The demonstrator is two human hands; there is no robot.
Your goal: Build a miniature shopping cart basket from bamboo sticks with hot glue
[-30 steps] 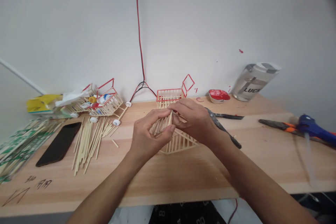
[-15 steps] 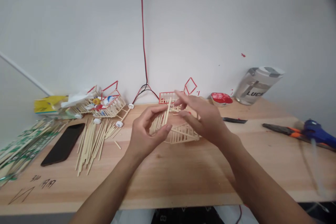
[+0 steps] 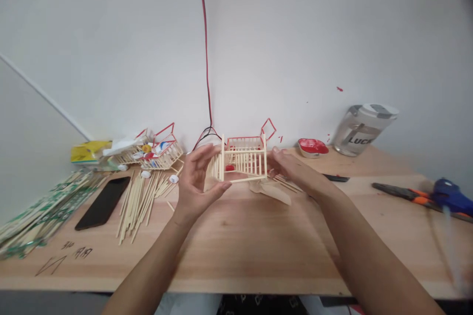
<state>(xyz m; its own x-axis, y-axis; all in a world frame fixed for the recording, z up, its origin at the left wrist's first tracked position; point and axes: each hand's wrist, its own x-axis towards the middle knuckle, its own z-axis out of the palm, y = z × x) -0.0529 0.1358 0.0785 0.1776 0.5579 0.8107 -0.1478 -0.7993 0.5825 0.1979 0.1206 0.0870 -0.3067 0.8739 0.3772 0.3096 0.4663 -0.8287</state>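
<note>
My left hand [image 3: 195,182] grips the left side of a small cage-like frame of bare bamboo sticks [image 3: 223,162], thumb at its lower corner and fingers round behind. At the frame's right end is my right hand [image 3: 286,163], fingers closed against it and partly hidden. The frame is held up above the table, its slatted side towards me. Behind it, against the wall, stands a red-edged stick basket with a diamond-shaped handle [image 3: 271,129]. A flat wooden blade-shaped piece [image 3: 275,193] and a few sticks lie beneath.
Loose sticks [image 3: 138,204], a black phone [image 3: 101,203] and packaged sticks [image 3: 40,211] lie left. Two filled stick carts [image 3: 162,157] stand behind them. At right are a red paint dish [image 3: 313,147], a tilted tumbler [image 3: 364,130], pliers [image 3: 399,191] and a blue glue gun [image 3: 449,196].
The stick frame now hangs upright between both hands, turned with its slats facing me. My right hand has come down from above to its right end. The camera view has shifted slightly.
</note>
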